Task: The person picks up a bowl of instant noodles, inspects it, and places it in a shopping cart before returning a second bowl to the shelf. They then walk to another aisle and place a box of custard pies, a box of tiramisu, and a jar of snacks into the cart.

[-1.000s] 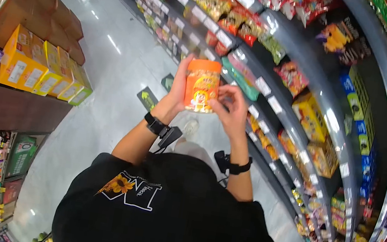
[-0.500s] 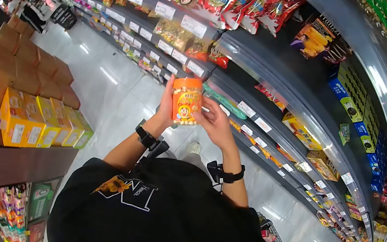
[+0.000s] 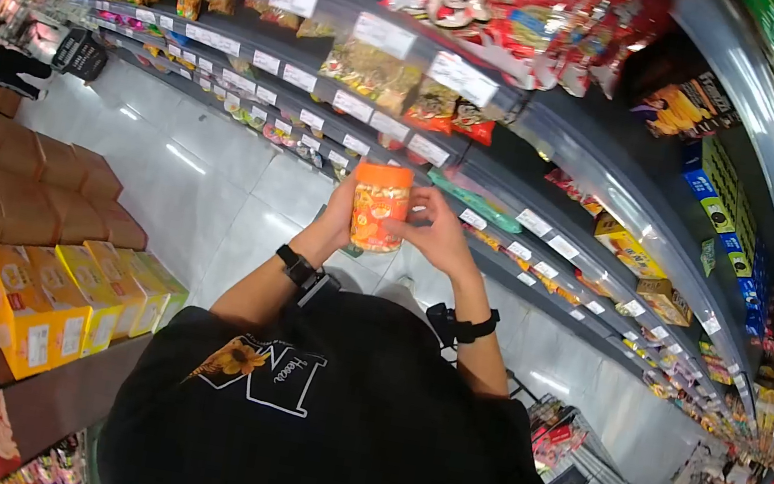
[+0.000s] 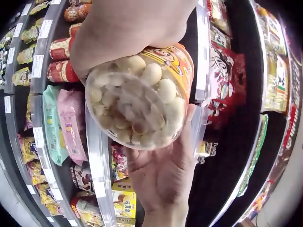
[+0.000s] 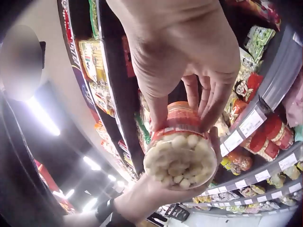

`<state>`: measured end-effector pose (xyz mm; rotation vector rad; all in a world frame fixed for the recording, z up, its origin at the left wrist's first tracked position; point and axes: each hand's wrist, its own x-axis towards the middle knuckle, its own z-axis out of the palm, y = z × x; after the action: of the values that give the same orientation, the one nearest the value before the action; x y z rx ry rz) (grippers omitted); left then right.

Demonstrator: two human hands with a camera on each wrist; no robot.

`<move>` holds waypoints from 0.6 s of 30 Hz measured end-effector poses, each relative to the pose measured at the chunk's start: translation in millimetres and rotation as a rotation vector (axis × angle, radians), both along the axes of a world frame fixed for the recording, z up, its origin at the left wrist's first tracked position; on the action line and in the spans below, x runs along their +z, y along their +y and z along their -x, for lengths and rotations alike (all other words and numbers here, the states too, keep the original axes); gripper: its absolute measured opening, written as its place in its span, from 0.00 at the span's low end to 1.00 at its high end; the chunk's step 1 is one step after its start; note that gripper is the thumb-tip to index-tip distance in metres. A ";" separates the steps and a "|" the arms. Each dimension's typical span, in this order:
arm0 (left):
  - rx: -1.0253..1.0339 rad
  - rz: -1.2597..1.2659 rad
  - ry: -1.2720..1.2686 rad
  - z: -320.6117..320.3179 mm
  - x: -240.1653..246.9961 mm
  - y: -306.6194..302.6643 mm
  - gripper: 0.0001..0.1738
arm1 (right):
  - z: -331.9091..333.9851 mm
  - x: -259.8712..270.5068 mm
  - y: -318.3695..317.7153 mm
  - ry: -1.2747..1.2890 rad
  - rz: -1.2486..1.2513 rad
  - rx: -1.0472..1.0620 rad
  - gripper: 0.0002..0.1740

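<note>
Jar is held at chest height in front of the shelves, between both hands, upright and clear of any shelf.

Left hand: fingers and thumb curled round the jar's left side, gripping it. Right hand: fingers spread over the jar's right side and near the lid, also gripping. In the right wrist view the fingertips press the label band just above the clear base. In the left wrist view the right palm lies against the far side of the base.

Jar details: orange lid, and an orange label with a cartoon figure and pictured snack pieces. The lettering on the label is too small to read. The clear base shows pale round balls packed tight inside.

Surroundings:
- White price tags run along the shelf edges; their print is not legible.
- Red snack bags with a cartoon face sit on the top shelf.
- Yellow boxes are stacked at lower left, with brown cartons behind them.
- A wire cart stands at lower right on the pale tiled floor.
- The person's black shirt bears a large white "N" with a sunflower; the smaller script across it is unclear.
- A black band is on the left wrist.
</note>
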<state>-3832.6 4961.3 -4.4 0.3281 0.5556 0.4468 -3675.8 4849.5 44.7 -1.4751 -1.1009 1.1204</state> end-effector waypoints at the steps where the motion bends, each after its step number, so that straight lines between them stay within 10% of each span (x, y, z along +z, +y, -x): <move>1: -0.006 -0.005 0.018 14.0 0.3 13.1 0.42 | 13.5 -3.6 13.6 0.010 0.017 -0.004 0.35; 18: -0.052 -0.115 0.225 164.1 -32.5 149.9 0.47 | 157.0 -58.3 148.6 0.117 0.314 -0.072 0.24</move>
<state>-3996.7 5111.1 -36.8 0.5056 0.7400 0.3943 -3832.9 4998.1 -13.7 -1.6522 -0.8102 1.3555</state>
